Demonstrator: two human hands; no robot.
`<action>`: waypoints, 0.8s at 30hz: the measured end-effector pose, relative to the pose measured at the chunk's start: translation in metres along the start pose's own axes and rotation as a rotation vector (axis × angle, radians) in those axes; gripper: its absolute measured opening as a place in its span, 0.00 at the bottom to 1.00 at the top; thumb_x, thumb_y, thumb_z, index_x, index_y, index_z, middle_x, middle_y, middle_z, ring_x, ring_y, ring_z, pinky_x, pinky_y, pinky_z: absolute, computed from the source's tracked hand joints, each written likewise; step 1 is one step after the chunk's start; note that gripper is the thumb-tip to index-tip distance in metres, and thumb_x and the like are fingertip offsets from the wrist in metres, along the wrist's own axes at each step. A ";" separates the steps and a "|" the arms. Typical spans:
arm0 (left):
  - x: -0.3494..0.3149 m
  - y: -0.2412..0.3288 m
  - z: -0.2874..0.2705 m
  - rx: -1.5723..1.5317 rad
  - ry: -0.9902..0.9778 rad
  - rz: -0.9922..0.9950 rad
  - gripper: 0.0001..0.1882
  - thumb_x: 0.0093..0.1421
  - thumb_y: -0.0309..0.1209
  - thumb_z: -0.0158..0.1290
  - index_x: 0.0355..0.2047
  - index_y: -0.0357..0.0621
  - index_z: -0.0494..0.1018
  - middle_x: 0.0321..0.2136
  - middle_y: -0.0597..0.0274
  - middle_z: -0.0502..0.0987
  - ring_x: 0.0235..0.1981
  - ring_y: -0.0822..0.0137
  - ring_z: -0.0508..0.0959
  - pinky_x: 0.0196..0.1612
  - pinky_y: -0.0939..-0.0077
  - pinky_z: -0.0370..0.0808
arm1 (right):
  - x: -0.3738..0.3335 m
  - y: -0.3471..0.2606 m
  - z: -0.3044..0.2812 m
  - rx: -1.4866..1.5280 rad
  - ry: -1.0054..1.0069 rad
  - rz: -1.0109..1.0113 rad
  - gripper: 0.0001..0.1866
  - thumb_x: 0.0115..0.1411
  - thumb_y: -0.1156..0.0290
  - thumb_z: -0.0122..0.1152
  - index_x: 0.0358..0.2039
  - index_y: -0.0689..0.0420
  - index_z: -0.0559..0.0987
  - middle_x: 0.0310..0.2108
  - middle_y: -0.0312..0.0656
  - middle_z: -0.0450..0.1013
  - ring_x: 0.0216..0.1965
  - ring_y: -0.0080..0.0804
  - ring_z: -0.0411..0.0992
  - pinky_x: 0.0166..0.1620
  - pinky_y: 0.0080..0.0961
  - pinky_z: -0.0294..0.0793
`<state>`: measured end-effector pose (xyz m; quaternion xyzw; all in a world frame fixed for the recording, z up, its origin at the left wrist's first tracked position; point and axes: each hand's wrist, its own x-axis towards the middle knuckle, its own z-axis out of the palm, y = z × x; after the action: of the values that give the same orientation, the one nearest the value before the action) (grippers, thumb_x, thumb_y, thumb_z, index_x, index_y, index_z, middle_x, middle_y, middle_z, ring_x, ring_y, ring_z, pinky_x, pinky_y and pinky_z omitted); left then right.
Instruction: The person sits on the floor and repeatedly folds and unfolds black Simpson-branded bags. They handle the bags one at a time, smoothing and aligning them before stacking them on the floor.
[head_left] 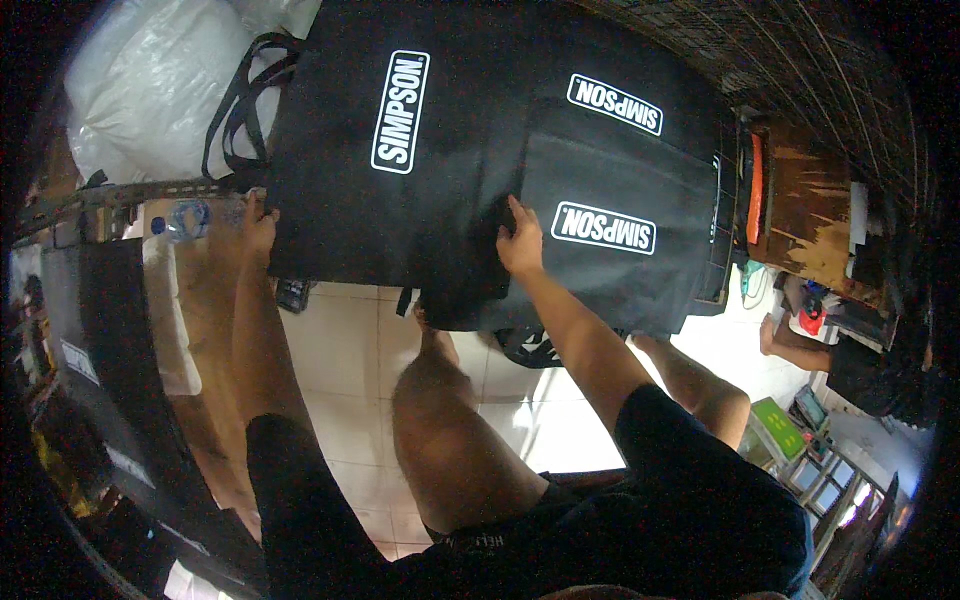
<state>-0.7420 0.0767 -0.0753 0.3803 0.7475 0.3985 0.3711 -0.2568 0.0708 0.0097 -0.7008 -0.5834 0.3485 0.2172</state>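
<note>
Head view looks down over my knees at a stack of black fabric bags (470,150) spread flat before me, from about ten o'clock across to two o'clock. My left hand (258,225) sits at nine o'clock on the near left corner of the big bag, fingers curled over its edge, pinching the cloth. My right hand (520,243) lies at the centre of the picture, fingers bent down onto a fold where one bag overlaps another — it presses or nips the fabric there, though I cannot tell if any cloth sits between thumb and fingers. As to progress, I judge the bags are laid out and mostly smoothed; the near edge at six o'clock from my right hand still hangs loose and rumpled over my knees, so flattening or folding looks unfinished. Counting: three white printed labels show, so at least two bags, perhaps three — the overlaps hide the edges. One pair of black carry handles (240,100) loops out at eleven o'clock over one white plastic sack (150,80). One clear water bottle (190,218) lies just beside my left hand. One other person's bare legs (790,345) show at three o'clock, well apart from me.
</note>
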 end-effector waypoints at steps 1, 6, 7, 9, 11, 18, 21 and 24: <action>-0.001 -0.008 -0.002 0.033 0.003 0.014 0.35 0.54 0.16 0.48 0.62 0.42 0.52 0.59 0.53 0.61 0.59 0.62 0.62 0.59 0.72 0.56 | 0.000 -0.003 0.000 -0.020 -0.044 0.047 0.34 0.46 0.81 0.55 0.57 0.55 0.64 0.48 0.56 0.65 0.49 0.56 0.65 0.53 0.38 0.66; -0.027 0.086 0.031 0.357 -0.018 -0.041 0.28 0.54 0.17 0.48 0.56 0.40 0.61 0.54 0.54 0.66 0.53 0.62 0.67 0.55 0.73 0.61 | -0.005 0.013 0.006 -0.137 0.074 0.029 0.30 0.47 0.82 0.53 0.55 0.57 0.66 0.46 0.55 0.64 0.47 0.54 0.65 0.50 0.37 0.67; -0.033 0.095 0.032 0.428 -0.002 -0.027 0.26 0.54 0.17 0.48 0.55 0.40 0.63 0.52 0.54 0.68 0.52 0.62 0.68 0.54 0.73 0.62 | -0.006 0.011 0.007 -0.135 0.093 0.042 0.29 0.48 0.82 0.52 0.54 0.59 0.68 0.43 0.54 0.65 0.45 0.52 0.66 0.49 0.36 0.67; -0.029 0.065 0.019 0.504 0.033 0.139 0.25 0.54 0.18 0.48 0.55 0.40 0.64 0.51 0.54 0.69 0.51 0.62 0.69 0.53 0.73 0.64 | -0.009 0.005 0.008 -0.143 0.078 0.032 0.28 0.48 0.82 0.53 0.54 0.59 0.68 0.43 0.53 0.64 0.45 0.52 0.66 0.49 0.37 0.67; -0.021 0.045 0.007 0.566 0.019 0.295 0.26 0.55 0.19 0.48 0.55 0.43 0.64 0.51 0.53 0.69 0.50 0.61 0.70 0.51 0.73 0.65 | -0.010 0.000 0.007 -0.142 0.067 0.021 0.28 0.48 0.82 0.53 0.54 0.60 0.67 0.43 0.53 0.64 0.45 0.52 0.66 0.49 0.37 0.67; -0.039 0.105 0.024 0.620 0.017 0.000 0.25 0.55 0.24 0.51 0.55 0.52 0.67 0.49 0.51 0.72 0.46 0.61 0.73 0.49 0.72 0.68 | -0.009 0.005 0.006 -0.178 0.075 -0.017 0.29 0.46 0.82 0.53 0.53 0.61 0.68 0.44 0.56 0.63 0.44 0.55 0.66 0.48 0.38 0.69; -0.043 0.103 0.024 0.648 0.093 0.019 0.24 0.55 0.28 0.52 0.54 0.52 0.68 0.49 0.49 0.72 0.46 0.59 0.74 0.50 0.70 0.68 | -0.009 0.008 0.009 -0.196 0.086 -0.050 0.28 0.46 0.81 0.53 0.52 0.62 0.68 0.44 0.58 0.64 0.44 0.56 0.66 0.48 0.39 0.68; -0.027 0.044 0.009 0.313 0.157 0.070 0.23 0.56 0.32 0.51 0.54 0.53 0.67 0.49 0.46 0.71 0.47 0.54 0.74 0.52 0.66 0.67 | -0.009 0.007 0.016 -0.229 0.065 -0.099 0.28 0.48 0.80 0.54 0.53 0.61 0.68 0.43 0.54 0.64 0.44 0.52 0.66 0.48 0.38 0.68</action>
<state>-0.7102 0.0735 -0.0340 0.4269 0.8134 0.3186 0.2339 -0.2641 0.0587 -0.0036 -0.7023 -0.6459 0.2454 0.1715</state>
